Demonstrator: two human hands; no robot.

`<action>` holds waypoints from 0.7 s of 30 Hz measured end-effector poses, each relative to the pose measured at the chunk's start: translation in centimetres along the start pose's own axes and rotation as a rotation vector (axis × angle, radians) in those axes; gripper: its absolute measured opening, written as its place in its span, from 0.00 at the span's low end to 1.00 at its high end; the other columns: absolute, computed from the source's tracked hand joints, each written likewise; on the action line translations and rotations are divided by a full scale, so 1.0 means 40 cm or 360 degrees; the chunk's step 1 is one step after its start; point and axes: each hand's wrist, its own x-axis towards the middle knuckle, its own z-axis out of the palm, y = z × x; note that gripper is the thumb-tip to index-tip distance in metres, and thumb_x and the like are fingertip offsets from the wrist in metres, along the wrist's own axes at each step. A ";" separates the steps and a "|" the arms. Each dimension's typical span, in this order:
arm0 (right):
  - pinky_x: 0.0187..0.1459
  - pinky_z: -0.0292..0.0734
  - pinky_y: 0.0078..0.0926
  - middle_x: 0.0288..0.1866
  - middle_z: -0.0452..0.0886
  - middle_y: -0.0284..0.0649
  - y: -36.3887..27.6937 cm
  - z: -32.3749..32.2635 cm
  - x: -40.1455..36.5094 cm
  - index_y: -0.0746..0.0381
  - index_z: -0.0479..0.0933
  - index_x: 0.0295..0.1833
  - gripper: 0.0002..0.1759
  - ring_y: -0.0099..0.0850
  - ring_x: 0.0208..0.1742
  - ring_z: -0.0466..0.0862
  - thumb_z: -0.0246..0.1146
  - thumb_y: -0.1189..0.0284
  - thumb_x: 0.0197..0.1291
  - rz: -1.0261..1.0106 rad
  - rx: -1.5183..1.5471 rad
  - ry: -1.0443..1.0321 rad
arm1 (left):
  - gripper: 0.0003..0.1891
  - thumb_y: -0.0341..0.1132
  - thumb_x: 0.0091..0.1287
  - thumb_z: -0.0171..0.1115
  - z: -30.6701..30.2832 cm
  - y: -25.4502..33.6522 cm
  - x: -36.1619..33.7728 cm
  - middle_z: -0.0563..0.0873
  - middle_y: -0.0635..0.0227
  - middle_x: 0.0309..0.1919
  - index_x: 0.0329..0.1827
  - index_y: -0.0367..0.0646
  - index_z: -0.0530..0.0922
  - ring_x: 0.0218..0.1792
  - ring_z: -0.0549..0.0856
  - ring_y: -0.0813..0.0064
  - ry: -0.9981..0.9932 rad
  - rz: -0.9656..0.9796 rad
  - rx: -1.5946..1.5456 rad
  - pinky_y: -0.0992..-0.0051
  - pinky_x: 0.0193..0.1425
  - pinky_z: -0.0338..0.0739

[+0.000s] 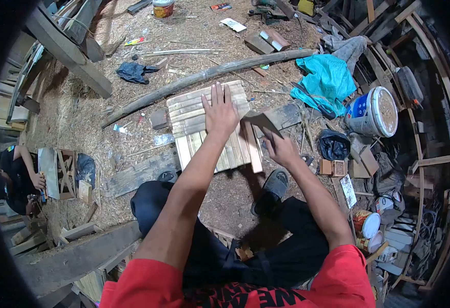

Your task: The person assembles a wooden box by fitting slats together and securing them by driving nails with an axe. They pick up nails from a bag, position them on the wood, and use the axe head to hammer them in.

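Between my legs stands a slatted wooden box [186,110], its top and near side made of narrow strips. My left hand [221,113] lies flat on its top with the fingers stretched out. A broad dark-bladed tool [264,123] is in my right hand [282,150], with the fingers closed around its near end. The blade reaches up and left to the box's right edge. Whether it is a saw or a chopping blade cannot be made out. One pale strip [254,154] at the box's right side sticks out lower than the others.
A long round pole [199,79] lies beyond the box. To the right are a teal cloth [327,82], a lidded white bucket [374,112] and small wooden blocks [333,168]. Another person [22,174] works at the left edge. Wood shavings cover the ground.
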 end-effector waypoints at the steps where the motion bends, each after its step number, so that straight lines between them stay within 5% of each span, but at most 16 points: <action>1: 0.45 0.83 0.44 0.45 0.84 0.55 0.023 0.007 -0.004 0.60 0.76 0.62 0.20 0.55 0.44 0.86 0.62 0.70 0.65 -0.0089 0.0023 0.0104 | 0.34 0.46 0.74 0.48 0.002 0.003 -0.008 0.55 0.53 0.81 0.81 0.41 0.56 0.82 0.52 0.58 0.0006 0.0005 -0.0013 0.41 0.81 0.42; 8: 0.46 0.83 0.43 0.48 0.84 0.55 0.059 0.024 -0.028 0.63 0.77 0.61 0.20 0.57 0.45 0.85 0.63 0.70 0.63 -0.0099 0.0589 0.0234 | 0.33 0.47 0.74 0.48 0.010 -0.003 0.000 0.55 0.53 0.81 0.80 0.42 0.58 0.82 0.51 0.58 0.0045 0.0015 -0.0010 0.42 0.81 0.40; 10: 0.46 0.83 0.42 0.45 0.85 0.55 0.067 0.044 -0.008 0.64 0.76 0.61 0.22 0.55 0.46 0.86 0.64 0.69 0.63 -0.0253 0.0371 0.0288 | 0.34 0.47 0.74 0.48 0.002 -0.002 0.007 0.55 0.53 0.81 0.80 0.42 0.57 0.82 0.51 0.58 0.0029 -0.0018 -0.0046 0.42 0.82 0.40; 12: 0.47 0.83 0.42 0.43 0.85 0.54 0.061 0.047 -0.020 0.64 0.75 0.62 0.22 0.54 0.46 0.87 0.64 0.68 0.63 -0.0203 0.0107 0.0259 | 0.33 0.45 0.75 0.46 -0.001 -0.001 0.004 0.55 0.53 0.81 0.81 0.41 0.56 0.82 0.51 0.58 -0.0008 -0.0023 -0.0068 0.43 0.82 0.41; 16: 0.49 0.81 0.43 0.42 0.85 0.57 -0.050 0.011 -0.074 0.68 0.74 0.59 0.20 0.53 0.47 0.87 0.61 0.65 0.70 0.0225 0.0527 0.0682 | 0.39 0.52 0.72 0.51 -0.026 -0.021 0.032 0.59 0.54 0.79 0.81 0.40 0.54 0.81 0.55 0.58 -0.0046 -0.0032 -0.0208 0.42 0.81 0.42; 17: 0.48 0.80 0.43 0.42 0.85 0.56 -0.070 0.003 -0.090 0.70 0.74 0.56 0.25 0.48 0.45 0.87 0.67 0.60 0.66 0.0412 0.0724 0.0637 | 0.41 0.60 0.69 0.53 -0.028 -0.034 0.051 0.63 0.52 0.76 0.76 0.36 0.63 0.78 0.60 0.57 0.0018 0.0012 -0.0069 0.44 0.80 0.48; 20: 0.48 0.79 0.43 0.40 0.86 0.51 -0.119 0.043 -0.152 0.70 0.75 0.53 0.29 0.43 0.43 0.87 0.74 0.58 0.59 0.0685 0.0856 0.0745 | 0.48 0.70 0.65 0.54 -0.116 -0.093 0.119 0.66 0.48 0.75 0.73 0.32 0.68 0.76 0.64 0.53 -0.0519 0.0013 -0.0099 0.44 0.76 0.57; 21: 0.39 0.81 0.39 0.39 0.85 0.48 -0.105 0.092 -0.169 0.69 0.75 0.49 0.28 0.36 0.36 0.87 0.76 0.58 0.57 0.0736 0.0832 0.0776 | 0.51 0.75 0.60 0.55 -0.077 -0.129 0.124 0.76 0.44 0.68 0.66 0.31 0.75 0.70 0.74 0.50 -0.0303 0.0087 -0.0137 0.49 0.71 0.68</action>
